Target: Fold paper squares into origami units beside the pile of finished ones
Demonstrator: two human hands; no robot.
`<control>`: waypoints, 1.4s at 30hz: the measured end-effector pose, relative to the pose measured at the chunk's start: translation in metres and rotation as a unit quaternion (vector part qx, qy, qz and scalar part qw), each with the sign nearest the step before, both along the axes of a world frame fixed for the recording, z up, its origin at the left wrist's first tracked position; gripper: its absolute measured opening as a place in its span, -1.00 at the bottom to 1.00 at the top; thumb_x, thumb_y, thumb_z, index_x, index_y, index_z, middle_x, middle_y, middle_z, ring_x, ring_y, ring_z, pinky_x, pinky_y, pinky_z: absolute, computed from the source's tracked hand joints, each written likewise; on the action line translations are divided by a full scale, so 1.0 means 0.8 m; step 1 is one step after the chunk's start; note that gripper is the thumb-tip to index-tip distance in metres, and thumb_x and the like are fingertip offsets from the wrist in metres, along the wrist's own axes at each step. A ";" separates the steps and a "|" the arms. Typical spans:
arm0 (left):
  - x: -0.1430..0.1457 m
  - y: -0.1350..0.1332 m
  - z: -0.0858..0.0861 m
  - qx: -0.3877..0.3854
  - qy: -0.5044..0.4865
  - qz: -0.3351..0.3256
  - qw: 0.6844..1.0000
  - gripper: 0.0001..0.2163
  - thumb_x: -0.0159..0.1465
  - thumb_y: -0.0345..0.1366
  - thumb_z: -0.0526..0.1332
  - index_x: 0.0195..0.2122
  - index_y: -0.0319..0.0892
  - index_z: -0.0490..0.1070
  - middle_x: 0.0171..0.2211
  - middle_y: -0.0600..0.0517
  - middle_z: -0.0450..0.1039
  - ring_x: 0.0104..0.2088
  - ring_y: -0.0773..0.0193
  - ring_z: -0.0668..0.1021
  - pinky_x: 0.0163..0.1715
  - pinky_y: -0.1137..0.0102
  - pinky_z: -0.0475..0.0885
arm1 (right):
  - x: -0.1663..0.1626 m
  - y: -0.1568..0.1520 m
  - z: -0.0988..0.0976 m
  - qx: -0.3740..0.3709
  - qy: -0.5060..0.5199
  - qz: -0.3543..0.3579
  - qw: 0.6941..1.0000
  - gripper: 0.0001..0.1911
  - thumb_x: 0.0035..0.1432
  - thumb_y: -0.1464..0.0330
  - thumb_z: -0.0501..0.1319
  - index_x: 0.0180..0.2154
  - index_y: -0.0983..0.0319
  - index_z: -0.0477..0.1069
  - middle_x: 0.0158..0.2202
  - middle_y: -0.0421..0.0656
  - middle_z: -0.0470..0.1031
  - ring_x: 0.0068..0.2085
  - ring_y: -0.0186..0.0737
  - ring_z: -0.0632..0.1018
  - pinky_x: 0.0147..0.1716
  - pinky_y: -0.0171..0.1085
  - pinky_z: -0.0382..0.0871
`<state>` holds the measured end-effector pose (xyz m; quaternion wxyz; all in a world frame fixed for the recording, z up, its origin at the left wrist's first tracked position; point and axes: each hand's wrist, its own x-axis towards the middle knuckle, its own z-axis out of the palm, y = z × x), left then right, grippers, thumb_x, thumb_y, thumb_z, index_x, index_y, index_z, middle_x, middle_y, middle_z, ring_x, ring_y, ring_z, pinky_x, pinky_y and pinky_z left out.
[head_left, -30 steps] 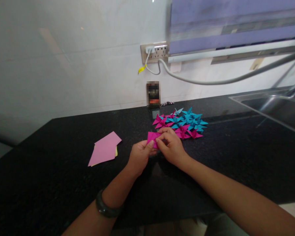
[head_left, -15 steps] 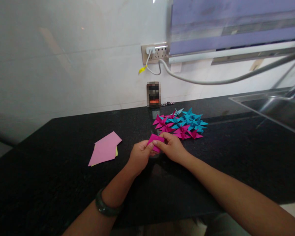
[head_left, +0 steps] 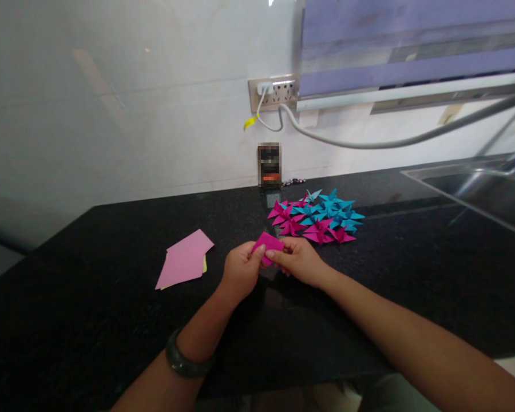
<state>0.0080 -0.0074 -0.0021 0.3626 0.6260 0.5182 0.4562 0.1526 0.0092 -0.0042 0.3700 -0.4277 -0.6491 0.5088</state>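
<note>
A small folded piece of magenta paper (head_left: pixel 268 242) is held between both hands above the dark counter. My left hand (head_left: pixel 243 267) pinches its left side, with the thumb lying on top. My right hand (head_left: pixel 301 259) is closed on its right edge, thumb on the lower part and fingers partly hidden beneath. Just beyond the hands lies a cluster of paper cranes, with magenta cranes (head_left: pixel 319 230) in front and blue cranes (head_left: pixel 333 209) behind and to the right. One pale grey-blue crane (head_left: pixel 312 196) sits at the back.
Pink paper sheets (head_left: pixel 184 260) with a yellow one underneath lie left on the black counter (head_left: pixel 90 286). A blurred-out upright object (head_left: pixel 269 166) leans on the wall. The sink (head_left: pixel 476 189) is at right. A cable (head_left: pixel 347 141) hangs from the wall socket (head_left: pixel 283 91).
The folded paper has shifted slightly left and turned a little in my hands. My right hand's fingers have slid lower around its right edge. The cranes and sheets stay put.
</note>
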 end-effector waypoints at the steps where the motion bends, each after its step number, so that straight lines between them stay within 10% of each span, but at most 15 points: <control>1: -0.001 0.001 0.000 0.003 0.008 -0.007 1.000 -0.77 0.14 -0.21 0.10 -0.55 -0.22 0.42 -0.63 0.06 0.40 -0.59 0.35 0.41 -0.55 0.49 0.25 | 0.001 0.000 0.001 -0.005 0.010 0.014 1.000 -0.74 -0.01 0.20 0.16 -0.51 0.28 0.29 -0.72 -0.34 0.19 -0.70 -0.49 0.21 -0.74 -0.46 0.04; 8: -0.007 0.004 0.003 0.012 0.035 -0.006 0.999 -0.74 0.14 -0.19 0.10 -0.58 -0.22 0.41 -0.67 0.08 0.37 -0.62 0.37 0.39 -0.58 0.49 0.22 | 0.003 0.000 0.002 0.010 0.031 0.044 0.998 -0.76 0.04 0.27 0.11 -0.55 0.29 0.27 -0.71 -0.32 0.23 -0.69 -0.48 0.24 -0.70 -0.44 0.12; 14: -0.010 0.008 0.000 -0.036 0.032 -0.039 0.998 -0.76 0.06 -0.19 0.19 -0.62 -0.23 0.43 -0.69 0.07 0.38 -0.64 0.38 0.38 -0.60 0.50 0.21 | 0.010 0.006 -0.001 0.164 0.021 -0.026 0.986 -0.88 0.00 0.37 0.19 -0.38 0.28 0.42 -0.46 -0.19 0.45 -0.45 -0.35 0.43 -0.46 -0.35 0.31; 22: -0.006 0.004 0.004 -0.210 -0.292 -0.050 0.932 -0.75 -0.04 -0.31 0.32 -0.30 -0.24 0.45 -0.46 -0.03 0.54 -0.45 0.33 0.55 -0.47 0.50 0.39 | 0.015 0.012 -0.004 0.326 0.016 -0.038 0.945 -0.88 0.02 0.45 0.18 -0.39 0.18 0.48 -0.40 -0.17 0.48 -0.32 -0.32 0.48 -0.29 -0.28 0.38; 35: -0.005 0.005 0.007 -0.212 -0.362 -0.059 0.906 -0.76 0.04 -0.35 0.24 -0.24 -0.29 0.45 -0.43 -0.05 0.54 -0.48 0.34 0.55 -0.43 0.48 0.43 | 0.021 0.015 -0.004 0.410 -0.082 -0.061 0.906 -0.80 0.01 0.52 0.12 -0.38 0.17 0.48 -0.31 -0.16 0.39 -0.25 -0.31 0.45 -0.26 -0.26 0.37; 42: -0.004 0.005 0.006 -0.183 -0.347 -0.025 0.919 -0.41 -0.04 -0.41 0.30 0.06 -0.13 0.21 -0.42 0.05 0.52 -0.50 0.42 0.52 -0.41 0.50 0.43 | 0.019 0.009 -0.001 0.392 -0.091 -0.091 0.911 -0.70 -0.08 0.53 0.18 -0.24 0.18 0.42 -0.17 -0.07 0.24 -0.09 -0.17 0.34 -0.17 -0.15 0.34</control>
